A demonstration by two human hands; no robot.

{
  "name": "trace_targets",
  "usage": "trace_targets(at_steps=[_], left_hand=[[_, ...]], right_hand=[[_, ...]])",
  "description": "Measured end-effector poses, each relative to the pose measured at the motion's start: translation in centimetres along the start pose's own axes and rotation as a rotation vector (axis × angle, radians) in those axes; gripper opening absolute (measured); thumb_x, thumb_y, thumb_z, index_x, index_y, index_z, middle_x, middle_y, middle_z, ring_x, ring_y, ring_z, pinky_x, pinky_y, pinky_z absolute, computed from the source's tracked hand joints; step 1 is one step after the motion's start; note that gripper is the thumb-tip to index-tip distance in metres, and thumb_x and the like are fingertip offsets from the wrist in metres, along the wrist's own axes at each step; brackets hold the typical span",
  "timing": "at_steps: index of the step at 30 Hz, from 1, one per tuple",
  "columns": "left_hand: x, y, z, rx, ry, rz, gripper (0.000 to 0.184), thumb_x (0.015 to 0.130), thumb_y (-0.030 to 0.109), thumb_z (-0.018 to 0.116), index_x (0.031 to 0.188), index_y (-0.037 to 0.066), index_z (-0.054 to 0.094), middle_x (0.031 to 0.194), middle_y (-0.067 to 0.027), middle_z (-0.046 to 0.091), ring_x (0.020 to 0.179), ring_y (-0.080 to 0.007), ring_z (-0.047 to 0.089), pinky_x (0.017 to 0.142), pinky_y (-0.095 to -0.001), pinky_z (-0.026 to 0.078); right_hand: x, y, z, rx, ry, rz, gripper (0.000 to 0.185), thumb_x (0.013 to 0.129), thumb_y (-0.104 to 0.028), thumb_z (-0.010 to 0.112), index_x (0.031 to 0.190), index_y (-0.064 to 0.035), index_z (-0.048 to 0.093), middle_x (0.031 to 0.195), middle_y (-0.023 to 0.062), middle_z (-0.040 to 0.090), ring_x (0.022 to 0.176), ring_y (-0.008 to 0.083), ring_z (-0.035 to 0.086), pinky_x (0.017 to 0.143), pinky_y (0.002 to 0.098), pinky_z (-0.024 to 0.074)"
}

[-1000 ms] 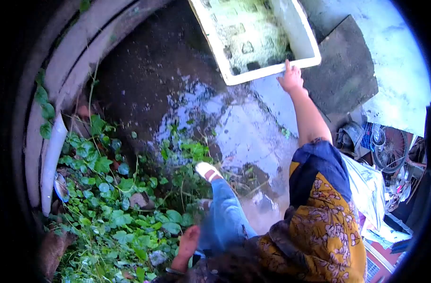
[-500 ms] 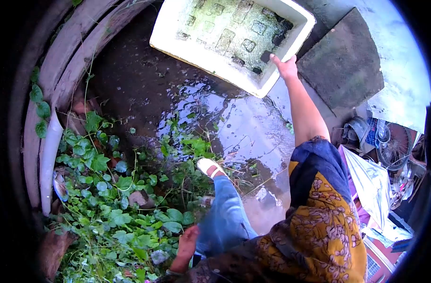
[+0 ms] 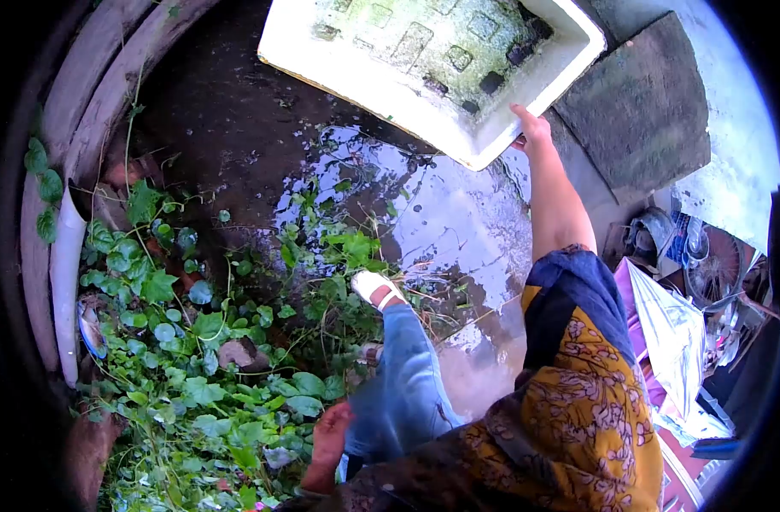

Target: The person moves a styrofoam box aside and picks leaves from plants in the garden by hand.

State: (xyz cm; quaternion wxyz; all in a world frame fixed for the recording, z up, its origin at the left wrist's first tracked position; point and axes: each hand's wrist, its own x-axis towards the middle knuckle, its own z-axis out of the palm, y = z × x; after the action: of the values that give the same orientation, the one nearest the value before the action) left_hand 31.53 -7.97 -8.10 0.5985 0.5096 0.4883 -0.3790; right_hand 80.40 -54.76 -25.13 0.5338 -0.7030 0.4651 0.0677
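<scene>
Gripping the near rim of a large white rectangular foam box (image 3: 407, 98) with a green-stained bottom, the right hand (image 3: 533, 128) has its thumb over the edge. The box shows against dark, wet ground (image 3: 219, 111) — just beside a flat grey slab (image 3: 637, 102). The left hand (image 3: 330, 435) is near a blue denim trouser leg (image 3: 407, 363) — whether clenched or loose, I cannot tell.
</scene>
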Motion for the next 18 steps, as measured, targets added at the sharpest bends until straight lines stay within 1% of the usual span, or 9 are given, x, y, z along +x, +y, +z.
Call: trace_targets(at_steps=[3,4,5,7,10,11,13,16,18], left_hand=[[1.0,-0.3,-0.1,-0.033,-0.035,0.029,0.021,0.091,0.011,0.054,0.110,0.003,0.060,0.097,-0.0021,0.061,0.090,-0.0111,0.056,0.082,-0.0253,0.044],[1.2,0.0,0.2,-0.027,-0.030,0.020,0.021,0.091,0.011,0.054,0.110,0.003,0.059,0.097,-0.0022,0.061,0.089,-0.0110,0.056,0.082,-0.0249,0.044],[1.1,0.5,0.5,-0.019,-0.022,0.014,0.021,0.091,0.010,0.054,0.110,0.003,0.059,0.098,-0.0022,0.061,0.088,-0.0110,0.056,0.081,-0.0246,0.044],[1.1,1.1,0.6,0.014,-0.025,0.011,0.021,0.091,0.011,0.054,0.111,0.003,0.059,0.099,-0.0024,0.061,0.088,-0.0110,0.056,0.081,-0.0243,0.044],[1.2,1.6,0.8,0.063,-0.051,0.008,0.022,0.092,0.012,0.053,0.111,0.003,0.058,0.100,-0.0029,0.062,0.088,-0.0113,0.056,0.081,-0.0246,0.044],[1.2,1.6,0.8,0.061,-0.041,0.004,0.021,0.092,0.012,0.053,0.111,0.003,0.058,0.100,-0.0031,0.062,0.087,-0.0114,0.056,0.080,-0.0247,0.044],[1.3,1.8,0.8,0.072,-0.031,0.007,0.022,0.092,0.013,0.053,0.111,0.002,0.058,0.101,-0.0035,0.062,0.087,-0.0116,0.056,0.080,-0.0249,0.044],[1.1,1.9,0.5,0.109,-0.029,0.005,0.022,0.092,0.014,0.053,0.111,0.002,0.057,0.100,-0.0038,0.062,0.087,-0.0117,0.056,0.079,-0.0252,0.045],[1.5,1.6,0.4,0.115,-0.028,0.004,0.023,0.092,0.014,0.053,0.111,0.001,0.057,0.100,-0.0039,0.062,0.087,-0.0116,0.056,0.079,-0.0254,0.045]], right_hand=[[1.0,-0.1,0.0,-0.009,-0.021,0.032,0.050,0.072,-0.023,0.071,0.112,0.0002,0.052,0.101,0.0163,0.061,0.083,0.0317,0.063,0.071,0.0500,0.0511],[1.0,0.1,0.3,0.016,0.017,0.003,0.048,0.072,-0.017,0.069,0.113,0.0012,0.052,0.100,0.0168,0.061,0.084,0.0321,0.063,0.068,0.0499,0.0524],[0.6,0.4,0.7,0.105,0.049,-0.086,0.050,0.072,-0.015,0.068,0.116,0.0025,0.052,0.103,0.0169,0.060,0.085,0.0333,0.063,0.067,0.0510,0.0528],[3.6,2.7,0.6,0.048,0.140,-0.231,0.050,0.072,-0.015,0.067,0.115,0.0040,0.054,0.103,0.0172,0.061,0.085,0.0322,0.063,0.067,0.0494,0.0536],[0.9,2.1,-0.5,-0.153,0.295,-0.227,0.048,0.070,-0.020,0.068,0.109,0.0058,0.058,0.099,0.0171,0.064,0.085,0.0274,0.064,0.066,0.0391,0.0538],[-1.9,0.6,-1.3,-0.278,0.339,-0.140,0.049,0.069,-0.021,0.069,0.109,0.0056,0.059,0.100,0.0173,0.064,0.085,0.0275,0.064,0.068,0.0374,0.0525],[-1.7,2.4,-3.5,-0.246,0.365,-0.250,0.048,0.070,-0.020,0.067,0.110,0.0051,0.059,0.099,0.0174,0.065,0.083,0.0266,0.064,0.070,0.0361,0.0515],[0.1,6.6,-8.4,-0.059,0.365,-0.200,0.046,0.070,-0.018,0.066,0.110,0.0045,0.060,0.098,0.0168,0.065,0.081,0.0255,0.064,0.069,0.0349,0.0508],[-2.2,7.4,-12.2,-0.126,0.356,-0.165,0.043,0.072,-0.017,0.064,0.109,0.0042,0.058,0.092,0.0130,0.064,0.075,0.0236,0.062,0.058,0.0381,0.0493]])
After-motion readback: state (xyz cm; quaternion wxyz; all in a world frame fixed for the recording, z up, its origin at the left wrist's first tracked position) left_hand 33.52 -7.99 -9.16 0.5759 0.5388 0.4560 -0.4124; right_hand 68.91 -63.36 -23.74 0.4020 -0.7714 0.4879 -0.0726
